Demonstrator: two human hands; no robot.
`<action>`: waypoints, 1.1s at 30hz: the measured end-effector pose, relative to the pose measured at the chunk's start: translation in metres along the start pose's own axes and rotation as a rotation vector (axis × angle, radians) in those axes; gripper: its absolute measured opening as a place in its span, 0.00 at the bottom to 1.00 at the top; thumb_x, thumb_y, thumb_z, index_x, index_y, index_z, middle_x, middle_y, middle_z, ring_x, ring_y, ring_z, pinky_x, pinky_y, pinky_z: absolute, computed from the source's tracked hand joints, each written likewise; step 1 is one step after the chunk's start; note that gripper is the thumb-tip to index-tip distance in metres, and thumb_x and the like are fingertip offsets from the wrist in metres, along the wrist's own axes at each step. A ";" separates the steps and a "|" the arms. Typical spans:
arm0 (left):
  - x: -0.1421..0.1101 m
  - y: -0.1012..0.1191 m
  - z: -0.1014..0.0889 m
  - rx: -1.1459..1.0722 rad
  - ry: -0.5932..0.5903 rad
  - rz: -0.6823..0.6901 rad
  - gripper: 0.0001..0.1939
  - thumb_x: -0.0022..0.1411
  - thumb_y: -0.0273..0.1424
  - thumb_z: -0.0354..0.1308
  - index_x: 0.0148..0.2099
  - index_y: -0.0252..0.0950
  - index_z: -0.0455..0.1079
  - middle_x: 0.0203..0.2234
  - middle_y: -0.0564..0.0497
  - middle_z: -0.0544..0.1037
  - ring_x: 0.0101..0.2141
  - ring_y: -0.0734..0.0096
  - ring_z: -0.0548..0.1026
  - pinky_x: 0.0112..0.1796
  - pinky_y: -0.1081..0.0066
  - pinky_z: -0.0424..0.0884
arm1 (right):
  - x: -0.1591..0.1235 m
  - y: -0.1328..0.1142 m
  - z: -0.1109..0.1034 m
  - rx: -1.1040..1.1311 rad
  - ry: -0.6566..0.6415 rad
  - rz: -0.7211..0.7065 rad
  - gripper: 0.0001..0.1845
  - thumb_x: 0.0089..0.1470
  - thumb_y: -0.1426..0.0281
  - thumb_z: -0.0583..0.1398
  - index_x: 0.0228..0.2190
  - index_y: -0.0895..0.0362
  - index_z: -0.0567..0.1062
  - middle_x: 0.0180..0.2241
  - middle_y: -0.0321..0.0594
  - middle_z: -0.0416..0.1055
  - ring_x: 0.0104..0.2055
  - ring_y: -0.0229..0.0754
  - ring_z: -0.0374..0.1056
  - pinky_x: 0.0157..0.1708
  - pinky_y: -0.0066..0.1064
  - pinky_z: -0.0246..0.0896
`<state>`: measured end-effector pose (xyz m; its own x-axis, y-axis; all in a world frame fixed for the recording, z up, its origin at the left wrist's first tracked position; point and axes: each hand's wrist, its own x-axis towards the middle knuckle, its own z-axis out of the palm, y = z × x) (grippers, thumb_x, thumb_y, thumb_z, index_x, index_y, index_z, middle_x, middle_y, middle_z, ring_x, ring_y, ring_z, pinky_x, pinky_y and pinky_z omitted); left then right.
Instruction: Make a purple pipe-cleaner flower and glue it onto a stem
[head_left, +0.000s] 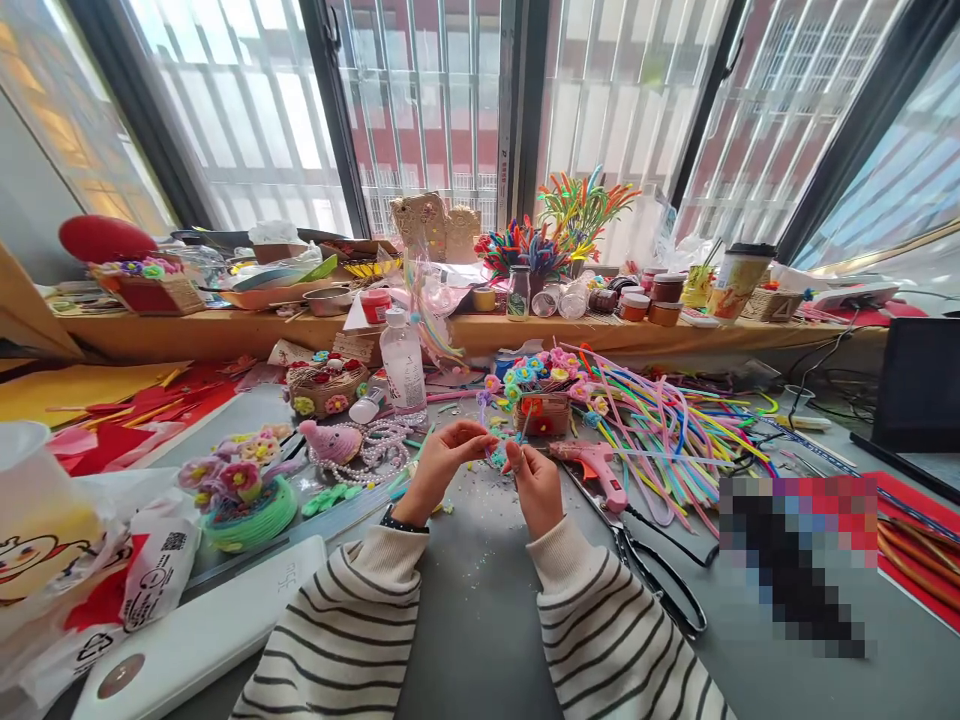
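Observation:
My left hand [450,462] and my right hand [538,485] meet over the middle of the desk, fingers pinched. Between their fingertips is a small teal pipe cleaner piece [498,458]; its exact shape is partly hidden by the fingers. Just beyond the hands stands a small woven basket [551,415] filled with fuzzy pink, blue and yellow flowers. A pink glue gun [600,472] lies to the right of my right hand, with black-handled scissors [664,585] beside it. Loose pipe cleaners [675,440] in many colours spread out further right.
To the left are a clear bottle [403,365], a bead string [386,450], a green flower pot [251,510] and a long white device [217,630]. A crowded window ledge [465,330] runs along the back. A laptop [919,390] stands far right.

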<state>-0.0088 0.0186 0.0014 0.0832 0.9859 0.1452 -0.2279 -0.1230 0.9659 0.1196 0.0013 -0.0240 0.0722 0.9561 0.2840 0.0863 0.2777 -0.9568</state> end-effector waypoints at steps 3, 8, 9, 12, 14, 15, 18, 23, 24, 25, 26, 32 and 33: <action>0.000 0.002 0.002 -0.006 0.013 0.008 0.14 0.43 0.29 0.61 0.32 0.35 0.60 0.21 0.53 0.76 0.25 0.73 0.73 0.27 0.73 0.68 | 0.000 0.002 -0.001 0.007 -0.011 0.024 0.26 0.44 0.48 0.48 0.14 0.58 0.63 0.11 0.28 0.46 0.16 0.30 0.43 0.17 0.24 0.39; -0.009 0.006 0.006 0.023 0.008 -0.095 0.17 0.41 0.29 0.62 0.34 0.34 0.59 0.19 0.54 0.74 0.22 0.76 0.72 0.25 0.76 0.67 | -0.001 0.005 -0.001 -0.005 -0.109 0.025 0.28 0.44 0.47 0.48 0.13 0.58 0.63 0.10 0.28 0.46 0.15 0.29 0.43 0.16 0.24 0.39; -0.011 0.006 0.007 0.015 0.004 -0.109 0.18 0.41 0.30 0.62 0.34 0.34 0.59 0.18 0.55 0.74 0.22 0.76 0.71 0.25 0.76 0.67 | -0.002 0.005 -0.001 -0.015 -0.121 0.018 0.28 0.44 0.47 0.48 0.13 0.58 0.63 0.10 0.28 0.47 0.15 0.29 0.43 0.16 0.24 0.39; -0.015 0.009 0.008 0.005 0.004 -0.119 0.17 0.41 0.30 0.62 0.34 0.33 0.61 0.18 0.55 0.74 0.22 0.76 0.71 0.26 0.75 0.67 | -0.003 0.006 -0.001 -0.052 -0.142 0.005 0.29 0.44 0.47 0.47 0.13 0.59 0.64 0.11 0.29 0.49 0.15 0.30 0.45 0.16 0.24 0.41; -0.016 0.010 0.009 0.011 0.021 -0.109 0.17 0.40 0.30 0.62 0.35 0.32 0.63 0.20 0.53 0.74 0.23 0.76 0.71 0.26 0.75 0.67 | -0.003 0.005 -0.002 -0.074 -0.170 0.003 0.29 0.44 0.46 0.47 0.13 0.59 0.65 0.11 0.30 0.49 0.15 0.30 0.46 0.17 0.24 0.41; -0.016 0.010 0.009 0.014 0.032 -0.099 0.17 0.40 0.31 0.62 0.34 0.32 0.64 0.20 0.52 0.75 0.23 0.75 0.71 0.27 0.74 0.67 | -0.004 0.005 -0.002 -0.086 -0.187 -0.001 0.29 0.44 0.46 0.47 0.13 0.59 0.65 0.11 0.30 0.49 0.15 0.30 0.46 0.17 0.24 0.41; -0.015 0.010 0.010 0.027 0.041 -0.070 0.13 0.41 0.31 0.62 0.31 0.31 0.68 0.21 0.52 0.74 0.23 0.75 0.71 0.28 0.73 0.68 | -0.005 0.004 -0.006 -0.123 -0.242 -0.026 0.30 0.43 0.45 0.47 0.13 0.59 0.64 0.12 0.30 0.49 0.16 0.30 0.46 0.18 0.24 0.42; -0.013 0.008 0.009 0.035 0.027 -0.069 0.10 0.42 0.30 0.61 0.29 0.31 0.68 0.21 0.54 0.73 0.24 0.78 0.70 0.28 0.76 0.67 | -0.005 0.003 -0.010 -0.190 -0.350 -0.101 0.33 0.43 0.43 0.42 0.15 0.59 0.66 0.13 0.32 0.52 0.18 0.32 0.50 0.20 0.25 0.44; -0.013 0.008 0.009 0.024 0.020 -0.060 0.10 0.42 0.30 0.61 0.30 0.32 0.67 0.21 0.54 0.73 0.24 0.78 0.71 0.27 0.77 0.67 | -0.005 0.003 -0.011 -0.208 -0.380 -0.117 0.34 0.43 0.42 0.41 0.16 0.59 0.66 0.14 0.33 0.54 0.18 0.32 0.51 0.20 0.25 0.44; -0.013 0.007 0.009 0.009 0.009 -0.048 0.11 0.42 0.30 0.61 0.31 0.32 0.66 0.21 0.55 0.73 0.24 0.78 0.71 0.27 0.77 0.67 | -0.005 0.004 -0.011 -0.224 -0.412 -0.129 0.35 0.43 0.42 0.40 0.17 0.59 0.67 0.15 0.33 0.55 0.19 0.33 0.53 0.21 0.25 0.45; -0.013 0.007 0.008 -0.011 -0.007 -0.033 0.12 0.43 0.29 0.61 0.32 0.33 0.64 0.20 0.56 0.72 0.23 0.78 0.71 0.27 0.76 0.67 | -0.005 0.004 -0.012 -0.235 -0.444 -0.140 0.36 0.42 0.41 0.40 0.18 0.59 0.67 0.16 0.34 0.57 0.19 0.33 0.54 0.21 0.25 0.46; -0.014 0.008 0.008 -0.085 -0.144 -0.024 0.16 0.44 0.26 0.60 0.32 0.36 0.55 0.17 0.60 0.71 0.19 0.80 0.69 0.22 0.78 0.64 | -0.008 0.000 -0.016 -0.263 -0.547 -0.179 0.37 0.39 0.39 0.39 0.18 0.59 0.67 0.15 0.34 0.56 0.18 0.33 0.53 0.20 0.25 0.46; -0.014 0.008 0.008 -0.086 -0.162 -0.032 0.16 0.44 0.26 0.60 0.32 0.36 0.54 0.17 0.60 0.71 0.19 0.80 0.69 0.22 0.78 0.63 | -0.007 -0.001 -0.017 -0.263 -0.556 -0.185 0.37 0.39 0.39 0.39 0.18 0.59 0.66 0.16 0.34 0.56 0.18 0.32 0.53 0.20 0.25 0.46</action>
<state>-0.0040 0.0026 0.0089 0.2453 0.9571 0.1540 -0.3039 -0.0750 0.9497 0.1361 -0.0077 -0.0245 -0.4876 0.8196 0.3008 0.2937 0.4784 -0.8276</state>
